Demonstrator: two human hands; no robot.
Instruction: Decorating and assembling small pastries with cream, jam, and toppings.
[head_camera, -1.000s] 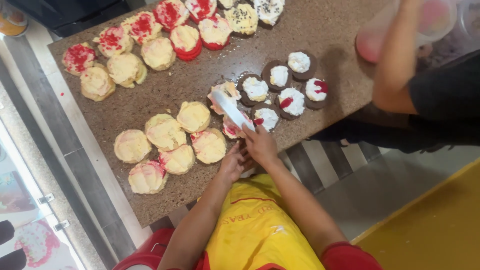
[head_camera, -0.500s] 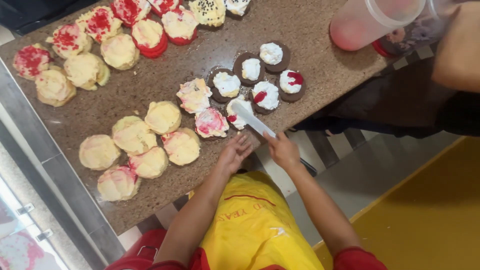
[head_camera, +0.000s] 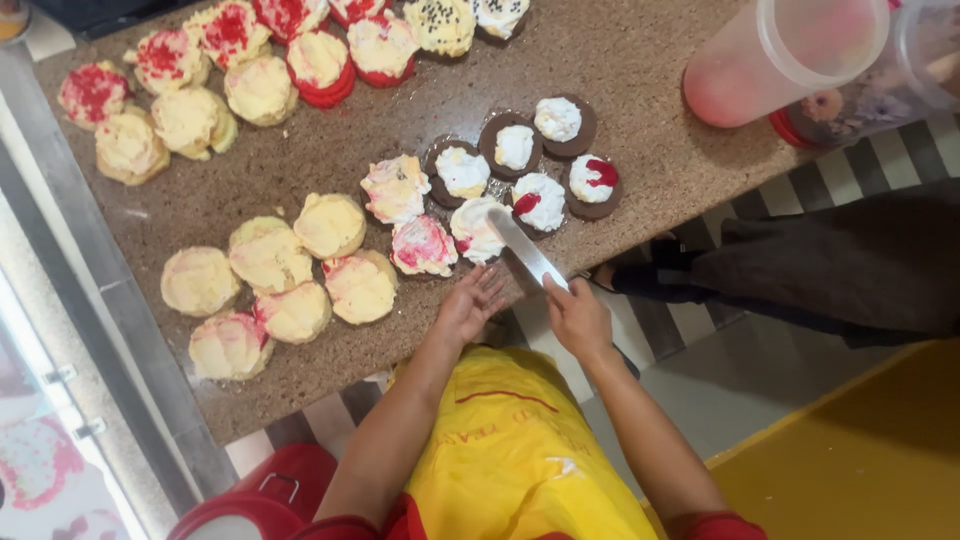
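My right hand (head_camera: 578, 318) grips the handle of a flat metal spatula (head_camera: 525, 245). Its blade rests on a white-frosted cake (head_camera: 474, 230) at the near edge of the brown speckled counter (head_camera: 650, 150). My left hand (head_camera: 470, 300) lies open with fingers spread at the counter's edge, just below a pink-and-white frosted cake (head_camera: 423, 245). Behind these sit several small chocolate rounds topped with white cream (head_camera: 515, 147), two of them with red sauce (head_camera: 592, 177). I wear a yellow apron (head_camera: 510, 450).
Pale yellow frosted cakes (head_camera: 275, 270) cluster at the left. More cakes with red topping (head_camera: 230, 50) line the far edge. Another person in dark clothes (head_camera: 830, 265) stands at the right, holding a pink-tinted plastic container (head_camera: 780, 60). A metal rail (head_camera: 100, 330) borders the counter's left side.
The view has shifted a little. My right hand has drawn the spatula back slightly over the white-frosted cake. My left hand stays open at the counter edge.
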